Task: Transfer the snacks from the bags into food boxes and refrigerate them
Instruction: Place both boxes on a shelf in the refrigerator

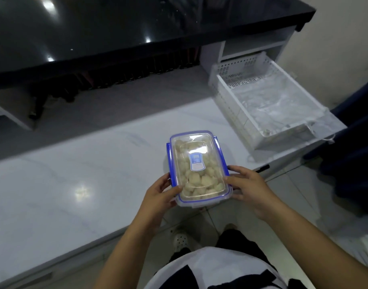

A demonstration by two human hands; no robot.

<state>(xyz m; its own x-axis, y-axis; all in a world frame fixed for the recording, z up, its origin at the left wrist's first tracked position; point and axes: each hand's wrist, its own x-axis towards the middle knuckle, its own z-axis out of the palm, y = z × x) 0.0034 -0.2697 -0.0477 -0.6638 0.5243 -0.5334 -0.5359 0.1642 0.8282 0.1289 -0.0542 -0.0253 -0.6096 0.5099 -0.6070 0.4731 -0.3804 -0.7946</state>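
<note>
The food box (pixel 198 170), lid clipped down over pale snacks (pixel 197 176), sits at frame centre, held level at its near end so nothing shifts. The left hand (pixel 162 191) grips its left edge and the right hand (pixel 246 184) its right. Below lies the white surface (pixel 74 184). At upper right a white drawer (pixel 268 105) stands open, probably waiting for the box.

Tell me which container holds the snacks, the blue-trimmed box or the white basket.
The blue-trimmed food box, held between both hands: pale snack pieces fill it under its clear lid. The white slotted basket to its right holds only crumpled clear plastic.
</note>
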